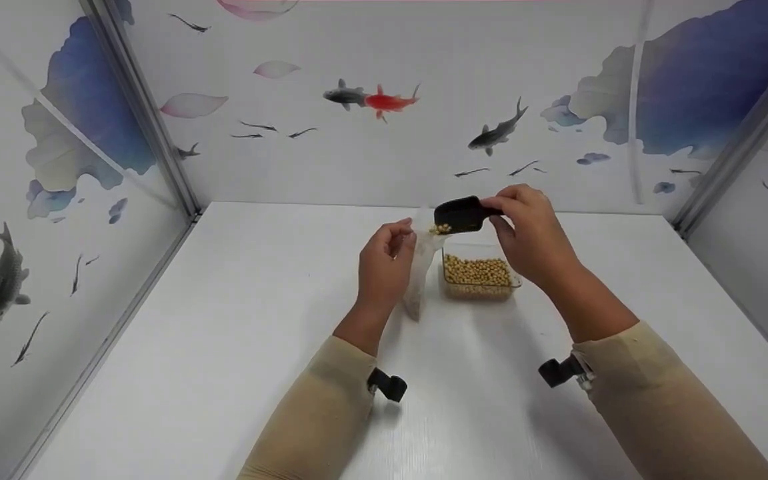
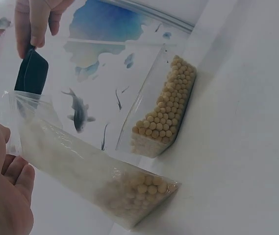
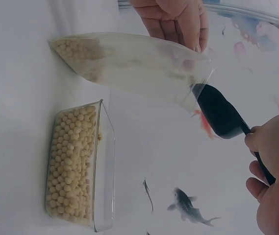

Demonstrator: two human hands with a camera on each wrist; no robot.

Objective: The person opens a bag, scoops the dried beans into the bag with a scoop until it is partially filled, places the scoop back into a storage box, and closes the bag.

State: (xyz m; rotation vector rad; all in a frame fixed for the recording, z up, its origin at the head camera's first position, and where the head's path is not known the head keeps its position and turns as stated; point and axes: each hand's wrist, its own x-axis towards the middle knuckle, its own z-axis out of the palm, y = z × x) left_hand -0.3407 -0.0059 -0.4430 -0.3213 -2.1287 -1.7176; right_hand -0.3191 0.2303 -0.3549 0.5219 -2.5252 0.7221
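The left hand (image 1: pixel 385 265) pinches the top edge of a clear plastic bag (image 1: pixel 417 280); round beans lie in its lower end, visible in the left wrist view. The right hand (image 1: pixel 534 230) grips the handle of a black scoop (image 1: pixel 461 215), whose tip is at the bag's mouth, with several beans (image 1: pixel 441 229) at its front edge. In the right wrist view the scoop (image 3: pixel 220 112) is tilted with its tip just inside the bag (image 3: pixel 144 66). Below the scoop, a clear rectangular container (image 1: pixel 481 293) holds many pale yellow beans (image 1: pixel 477 271).
A white table (image 1: pixel 224 320) carries the container and is enclosed by white panels (image 1: pixel 371 167) printed with fish and blue shapes. Metal posts (image 1: pixel 151 113) stand at the back corners. Both beige sleeves (image 1: pixel 331 400) have small black devices (image 1: pixel 391 387) at the cuffs.
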